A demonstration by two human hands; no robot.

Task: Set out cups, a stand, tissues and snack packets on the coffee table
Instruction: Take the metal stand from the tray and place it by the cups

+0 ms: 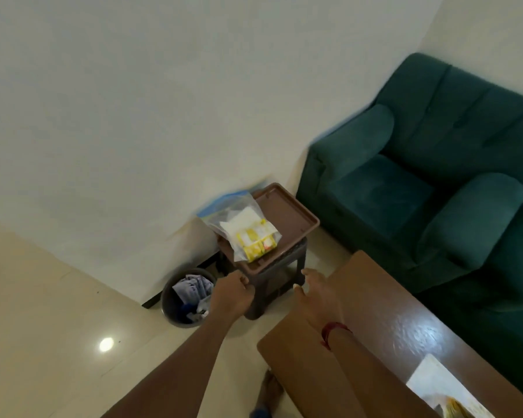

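Note:
A clear zip bag (pixel 244 229) holding white tissues and yellow snack packets lies on a brown tray (pixel 287 218). The tray rests on a dark plastic stool (pixel 274 285) by the wall. My left hand (pixel 231 292) is curled at the tray's near left corner, and whether it grips the rim is unclear. My right hand (pixel 316 292) has its fingers spread just right of the stool, above the corner of the glossy brown coffee table (pixel 384 321). A red thread band circles that wrist. Another packet (pixel 447 393) lies on the coffee table at the bottom right.
A dark waste bin (pixel 183 300) with crumpled wrappers stands on the pale tiled floor left of the stool. A green sofa (pixel 420 182) fills the right side behind the coffee table. A white wall runs behind the stool.

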